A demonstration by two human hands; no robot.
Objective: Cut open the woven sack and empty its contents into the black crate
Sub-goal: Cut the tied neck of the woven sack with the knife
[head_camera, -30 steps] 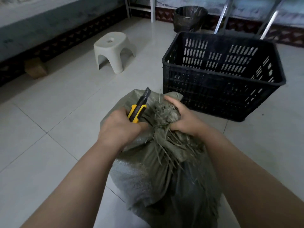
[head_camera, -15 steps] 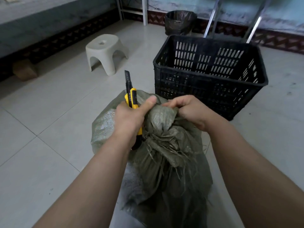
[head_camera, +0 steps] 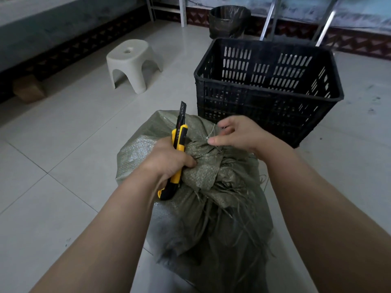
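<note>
**Woven sack still bunched at the neck, crate still waiting**

Yellow and black, the utility knife (head_camera: 177, 153) is sitting in the left hand (head_camera: 169, 160), which is clenching around its handle with the blade end pointing up and away from the body. The knuckles of that hand are pressing against the gathered neck of the sack (head_camera: 203, 187), just beside the bunched cloth.

The right hand (head_camera: 239, 134) is hovering over the same neck with its fingers loosely spread. A thin pale string (head_camera: 211, 135) is running from the knot area up toward those fingers; whether the fingertips are actually pinching it is too fine to tell, though it looks that way.

Outward from the hands, the sack is standing on the tiled floor (head_camera: 63, 144), full and bulging, with frayed strands hanging down from its mouth. Its top is still gathered, so the opening step is looking only part done: the tie seems to be coming loose, but the mouth is not yet spread.

Just beyond the sack, the black crate (head_camera: 268, 92) is standing upright. Nothing is showing inside it, so the emptying is all still ahead: the sack is yet to be opened, lifted and tipped. A white stool (head_camera: 133, 62) is standing well apart to the left.
</note>
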